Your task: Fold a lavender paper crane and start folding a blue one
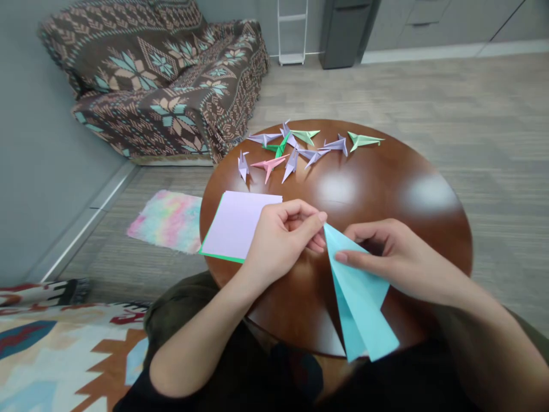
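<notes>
A light blue sheet of origami paper, folded into a long pointed shape with loose flaps at its lower end, is held above the near side of the round table. My left hand pinches its upper tip between thumb and fingers. On its right side my right hand grips the paper, thumb on the front face and fingers partly hidden behind. Left of my left hand lies a stack of square paper, lilac on top with a green edge below; my left hand and wrist cover its right part.
Several folded paper figures in lilac, green and pink lie across the far side of the brown round table. A patterned sofa stands beyond at left, near a pastel rug. A white rack and grey bin are at the back.
</notes>
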Tool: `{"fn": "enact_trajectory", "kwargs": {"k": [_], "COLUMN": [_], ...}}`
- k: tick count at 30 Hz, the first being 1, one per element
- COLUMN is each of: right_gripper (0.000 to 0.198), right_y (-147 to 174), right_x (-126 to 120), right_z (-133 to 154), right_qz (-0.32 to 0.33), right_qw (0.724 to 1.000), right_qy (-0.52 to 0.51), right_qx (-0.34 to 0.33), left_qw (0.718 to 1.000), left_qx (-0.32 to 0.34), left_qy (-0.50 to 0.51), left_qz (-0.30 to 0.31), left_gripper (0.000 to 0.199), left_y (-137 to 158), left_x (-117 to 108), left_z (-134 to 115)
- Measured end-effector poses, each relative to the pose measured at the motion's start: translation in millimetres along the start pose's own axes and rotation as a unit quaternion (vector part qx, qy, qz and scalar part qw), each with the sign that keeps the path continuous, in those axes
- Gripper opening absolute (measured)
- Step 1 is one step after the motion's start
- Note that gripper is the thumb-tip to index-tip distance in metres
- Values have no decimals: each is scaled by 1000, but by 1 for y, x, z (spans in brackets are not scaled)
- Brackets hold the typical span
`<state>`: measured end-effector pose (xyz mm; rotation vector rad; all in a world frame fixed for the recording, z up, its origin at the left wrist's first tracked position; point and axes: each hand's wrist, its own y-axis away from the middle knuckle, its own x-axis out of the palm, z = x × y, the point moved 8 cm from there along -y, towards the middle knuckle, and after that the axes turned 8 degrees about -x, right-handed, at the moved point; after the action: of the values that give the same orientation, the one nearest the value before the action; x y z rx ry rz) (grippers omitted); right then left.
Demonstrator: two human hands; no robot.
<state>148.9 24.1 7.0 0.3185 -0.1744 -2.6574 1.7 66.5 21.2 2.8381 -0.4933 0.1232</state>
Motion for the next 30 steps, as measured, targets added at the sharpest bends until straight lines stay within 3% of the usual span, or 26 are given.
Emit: {"fn": "enact_trajectory", "kwargs": {"k": [3, 8, 15, 21, 30], "right_gripper": [29, 27, 38, 32, 30], "right_y": [0, 0, 0, 0, -1], "right_x": [-2, -8, -7, -6, -2], "right_z": [-1, 1, -7, -8, -15], "right_qz": [-7, -41, -35, -27, -19], "right_qw": [1000, 999, 998, 998, 990], "right_qy": [-1, 3, -42, -56, -124], "right_qx": [2, -10, 19, 25, 59], "left_qw": [1000, 995, 996, 995, 998], "left_qx": [-3, -66, -63, -70, -32], "left_qy": [8, -6, 9, 0, 15], "left_qz": [11, 72, 57, 77, 46], "left_gripper": [33, 32, 29, 28, 26], "left_y": [0, 1, -4, -5, -4], "left_x": [2, 13, 10, 12, 9], "left_z": [0, 10, 13, 14, 10]}}
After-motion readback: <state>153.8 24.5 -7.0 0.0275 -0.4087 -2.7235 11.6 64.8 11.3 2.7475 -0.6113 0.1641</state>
